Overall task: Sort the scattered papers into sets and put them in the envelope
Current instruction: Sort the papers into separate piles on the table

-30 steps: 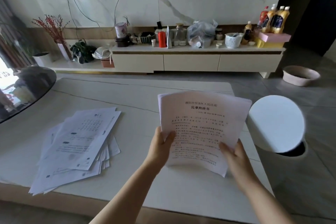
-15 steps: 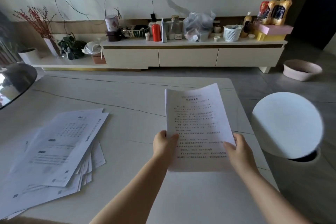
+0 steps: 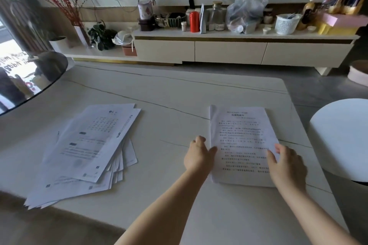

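Observation:
A squared set of printed papers (image 3: 241,141) lies flat on the white table (image 3: 169,93) at the right. My left hand (image 3: 197,155) rests at its left edge, thumb on the sheet. My right hand (image 3: 286,163) lies on its lower right corner, fingers spread over the paper. A loose, fanned pile of other printed papers (image 3: 87,151) sits on the left part of the table, apart from both hands. No envelope is in view.
A white round-lidded bin (image 3: 342,137) stands just right of the table. A dark glass tabletop (image 3: 29,79) overlaps the far left. Behind, a low cabinet (image 3: 229,49) carries bottles, jars and a basket.
The set of papers, held up in both hands before, has come down flat onto the table. Both hands now rest on its edges instead of lifting it.

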Demonstrator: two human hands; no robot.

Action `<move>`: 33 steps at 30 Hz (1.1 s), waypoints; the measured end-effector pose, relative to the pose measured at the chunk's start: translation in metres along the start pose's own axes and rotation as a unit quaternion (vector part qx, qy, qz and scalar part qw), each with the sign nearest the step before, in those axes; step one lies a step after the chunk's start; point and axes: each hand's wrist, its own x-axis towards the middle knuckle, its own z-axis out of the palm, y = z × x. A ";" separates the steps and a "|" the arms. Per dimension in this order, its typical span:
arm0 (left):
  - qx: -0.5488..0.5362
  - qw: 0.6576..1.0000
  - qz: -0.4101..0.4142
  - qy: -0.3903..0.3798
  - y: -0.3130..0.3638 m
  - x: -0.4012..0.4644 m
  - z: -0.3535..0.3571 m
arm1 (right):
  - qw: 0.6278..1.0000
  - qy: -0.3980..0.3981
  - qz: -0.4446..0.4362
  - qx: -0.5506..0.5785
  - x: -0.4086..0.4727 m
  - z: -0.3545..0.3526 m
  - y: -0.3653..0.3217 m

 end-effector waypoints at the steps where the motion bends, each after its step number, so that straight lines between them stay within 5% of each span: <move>1: -0.017 1.000 -0.005 -0.008 -0.005 -0.004 -0.006 | 0.999 -0.020 -0.010 0.039 -0.004 -0.001 -0.008; 7: -0.193 0.977 -0.084 -0.033 -0.046 -0.052 -0.058 | 0.977 -0.163 -0.037 0.129 -0.054 -0.015 -0.062; 23: -0.264 0.958 -0.083 0.075 -0.200 -0.190 -0.262 | 0.914 -0.329 -0.141 0.194 -0.236 -0.047 -0.228; 28: -0.218 0.966 -0.097 0.101 -0.259 -0.176 -0.297 | 0.905 -0.362 -0.095 0.201 -0.249 -0.006 -0.277; 33: -0.059 0.987 -0.098 0.112 -0.298 -0.118 -0.312 | 0.914 -0.369 -0.064 0.157 -0.214 0.050 -0.312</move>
